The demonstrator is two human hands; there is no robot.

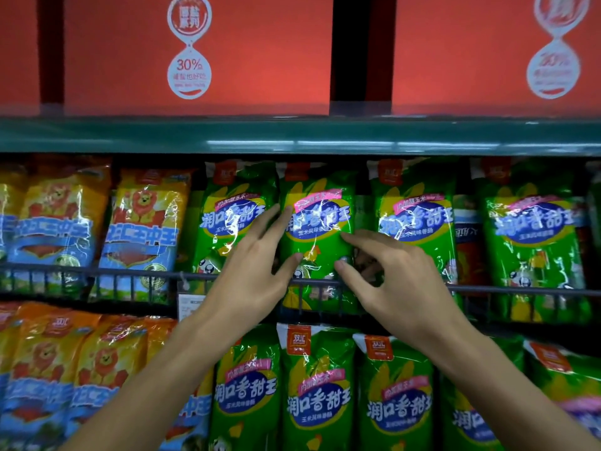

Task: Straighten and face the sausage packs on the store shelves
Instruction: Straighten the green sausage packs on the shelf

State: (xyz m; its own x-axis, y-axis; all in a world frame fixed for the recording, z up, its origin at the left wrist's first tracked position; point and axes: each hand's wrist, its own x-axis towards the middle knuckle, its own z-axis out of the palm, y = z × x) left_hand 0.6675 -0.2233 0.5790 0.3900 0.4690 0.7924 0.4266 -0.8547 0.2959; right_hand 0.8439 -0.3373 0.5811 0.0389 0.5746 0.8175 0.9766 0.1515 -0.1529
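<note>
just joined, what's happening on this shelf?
A person is facing sausage packs on a store shelf. Both hands are on one green pack in the upper row, behind the wire rail: the left hand lies on its left edge with fingers spread, the right hand touches its right edge with fingers curled. Neighbouring green packs stand upright.

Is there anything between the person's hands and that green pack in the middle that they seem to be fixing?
Nothing visible. Both the left hand and the right hand already have their fingers on the front of the middle green pack. The wire rail crosses only its lower part, below the fingertips.
</note>
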